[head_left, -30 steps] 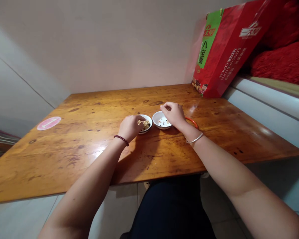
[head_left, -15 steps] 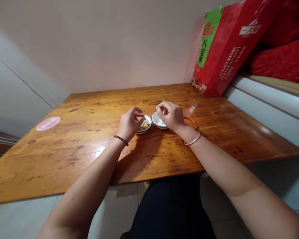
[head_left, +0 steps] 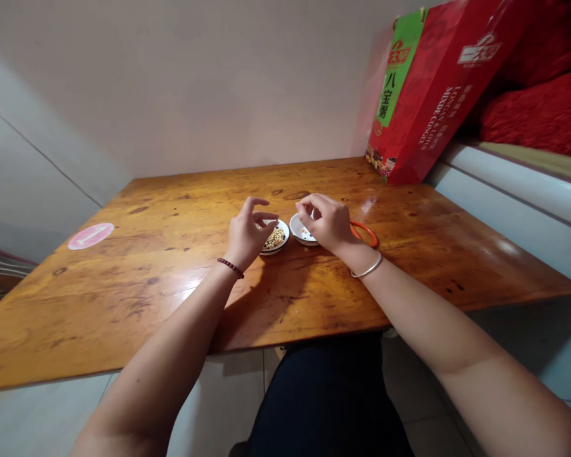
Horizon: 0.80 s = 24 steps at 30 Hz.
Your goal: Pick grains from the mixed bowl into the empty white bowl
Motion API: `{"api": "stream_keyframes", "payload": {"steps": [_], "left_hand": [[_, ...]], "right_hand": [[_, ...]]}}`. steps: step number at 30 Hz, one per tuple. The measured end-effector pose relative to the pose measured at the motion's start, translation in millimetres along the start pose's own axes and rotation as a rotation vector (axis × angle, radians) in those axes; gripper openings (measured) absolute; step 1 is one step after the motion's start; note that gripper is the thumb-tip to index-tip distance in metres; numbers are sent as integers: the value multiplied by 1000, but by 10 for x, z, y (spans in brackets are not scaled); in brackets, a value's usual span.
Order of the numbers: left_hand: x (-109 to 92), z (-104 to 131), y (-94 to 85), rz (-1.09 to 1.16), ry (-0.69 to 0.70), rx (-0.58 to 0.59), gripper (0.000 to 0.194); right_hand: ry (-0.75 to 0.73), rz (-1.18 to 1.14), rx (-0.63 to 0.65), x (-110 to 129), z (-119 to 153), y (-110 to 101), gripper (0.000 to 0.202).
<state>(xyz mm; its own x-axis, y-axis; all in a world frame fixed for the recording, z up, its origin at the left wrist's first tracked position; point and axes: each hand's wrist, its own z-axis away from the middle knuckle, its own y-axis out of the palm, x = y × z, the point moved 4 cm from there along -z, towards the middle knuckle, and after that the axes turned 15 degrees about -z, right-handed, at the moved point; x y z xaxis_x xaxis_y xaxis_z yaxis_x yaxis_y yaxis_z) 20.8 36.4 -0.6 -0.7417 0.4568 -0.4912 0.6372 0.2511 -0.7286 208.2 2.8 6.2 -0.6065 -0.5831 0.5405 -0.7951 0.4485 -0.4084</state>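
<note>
My left hand [head_left: 248, 233] hovers over the near left side of a small white bowl [head_left: 288, 232], its fingers curved and apart with nothing seen between them. Pale grains mixed with dark ones [head_left: 275, 239] lie in that bowl. Just to the right stands a second white bowl [head_left: 297, 225] with a few small dark and reddish bits in it. Above its right side is my right hand [head_left: 328, 223], fingers curled and thumb and forefinger brought together in a pinch. Whatever the pinch holds is too small or hidden to make out.
An orange ring-shaped loop [head_left: 368, 233] lies on the wooden table [head_left: 171, 209] beyond my right wrist. A tall red carton [head_left: 423, 95] stands at the back right against the wall. A pink round sticker [head_left: 91, 236] is at the left.
The fingers of my left hand have spread further apart, with the forefinger raised. My right hand stays nearly still over the right bowl.
</note>
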Motion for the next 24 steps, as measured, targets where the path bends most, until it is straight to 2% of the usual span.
{"api": "stream_keyframes", "payload": {"steps": [9,17,24], "left_hand": [[-30,7,-3,-34,39,1,39],[-34,14,-8,-51,49,12,39],[-59,24,-17,-59,60,11,38]], "right_hand": [[-54,-10,-15,-6,8,1,27],[-13,11,22,0,4,8,27],[-37,3,28,18,7,13,26]]}}
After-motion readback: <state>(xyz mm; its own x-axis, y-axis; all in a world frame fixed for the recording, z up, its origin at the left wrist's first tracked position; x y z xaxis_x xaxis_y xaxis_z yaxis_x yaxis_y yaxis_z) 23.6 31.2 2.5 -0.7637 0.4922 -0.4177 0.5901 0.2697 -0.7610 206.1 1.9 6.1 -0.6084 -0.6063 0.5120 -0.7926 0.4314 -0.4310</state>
